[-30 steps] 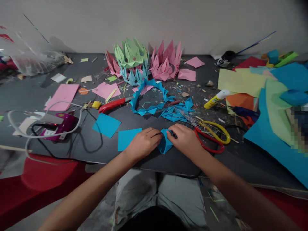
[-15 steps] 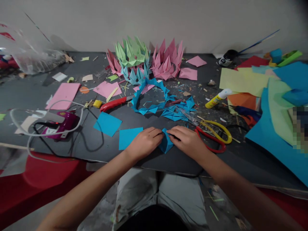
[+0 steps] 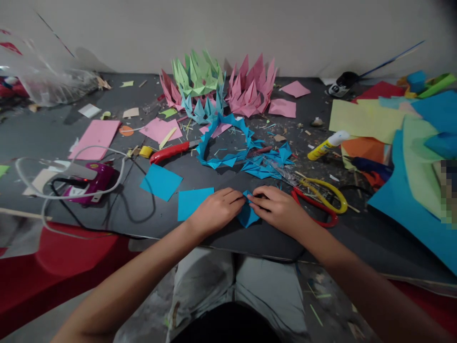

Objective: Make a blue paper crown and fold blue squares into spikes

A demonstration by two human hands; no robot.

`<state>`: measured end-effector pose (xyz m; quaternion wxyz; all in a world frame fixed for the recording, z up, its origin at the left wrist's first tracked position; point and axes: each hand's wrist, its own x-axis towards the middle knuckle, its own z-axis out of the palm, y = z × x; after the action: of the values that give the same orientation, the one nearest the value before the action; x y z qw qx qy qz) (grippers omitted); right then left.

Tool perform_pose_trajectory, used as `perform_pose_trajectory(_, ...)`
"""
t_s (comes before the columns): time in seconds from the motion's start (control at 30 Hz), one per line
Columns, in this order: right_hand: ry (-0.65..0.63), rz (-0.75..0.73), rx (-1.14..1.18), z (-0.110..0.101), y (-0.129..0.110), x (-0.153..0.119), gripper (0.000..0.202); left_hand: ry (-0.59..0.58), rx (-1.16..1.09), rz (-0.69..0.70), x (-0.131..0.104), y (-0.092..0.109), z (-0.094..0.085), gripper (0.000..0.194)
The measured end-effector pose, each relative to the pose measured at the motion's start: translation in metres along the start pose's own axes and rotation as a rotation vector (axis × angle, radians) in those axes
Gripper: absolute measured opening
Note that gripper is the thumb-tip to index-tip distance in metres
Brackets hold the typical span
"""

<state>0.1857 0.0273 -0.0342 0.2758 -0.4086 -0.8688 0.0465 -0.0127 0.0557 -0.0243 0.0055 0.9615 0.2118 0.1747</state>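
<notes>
A small blue piece of folded paper (image 3: pixel 248 218) lies near the table's front edge, its top corner pinched between my two hands. My left hand (image 3: pixel 220 208) grips its left side with fingers closed; my right hand (image 3: pixel 276 206) presses the upper right part with fingertips together. Left of them lie two flat blue paper squares (image 3: pixel 195 203), one partly under my left wrist. Beyond my hands sits a ring of folded blue paper (image 3: pixel 214 162), with loose folded blue pieces (image 3: pixel 266 164) at its right.
Scissors (image 3: pixel 323 197) with red and yellow handles lie right of my hands, near a glue stick (image 3: pixel 326 146). A red-handled cutter (image 3: pixel 169 153) lies left. Green crown (image 3: pixel 198 71) and pink crown (image 3: pixel 250 93) stand behind. A purple plug adapter (image 3: pixel 94 181) trails cables; paper sheets (image 3: pixel 367 119) lie right.
My right fingers have shifted slightly at the top corner of the folded paper, which shows a changed fold there. The whole view has moved a little.
</notes>
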Motion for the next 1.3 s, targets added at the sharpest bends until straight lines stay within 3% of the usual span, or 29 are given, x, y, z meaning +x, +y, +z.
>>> perform_pose_trajectory(0.3,0.023,-0.043,-0.078,-0.001,0.000,0.000,0.021,0.011,-0.021,-0.015,0.000,0.000,0.000,0.024)
perform_pose_trajectory(0.5,-0.061,-0.152,-0.081,-0.003,0.001,0.001,0.025,0.015,-0.019,-0.041,0.000,0.002,0.001,0.022)
perform_pose_trajectory(0.8,-0.062,0.095,0.113,-0.003,0.003,0.005,0.020,-0.033,0.003,-0.102,-0.002,0.008,-0.006,0.027)
perform_pose_trajectory(0.93,-0.055,0.137,0.192,-0.002,0.007,0.007,0.016,-0.065,0.011,-0.120,-0.003,0.010,-0.009,0.029)
perform_pose_trajectory(1.3,-0.069,0.168,-0.042,0.000,0.000,0.004,0.027,-0.072,0.003,-0.160,-0.004,0.017,-0.010,0.034)
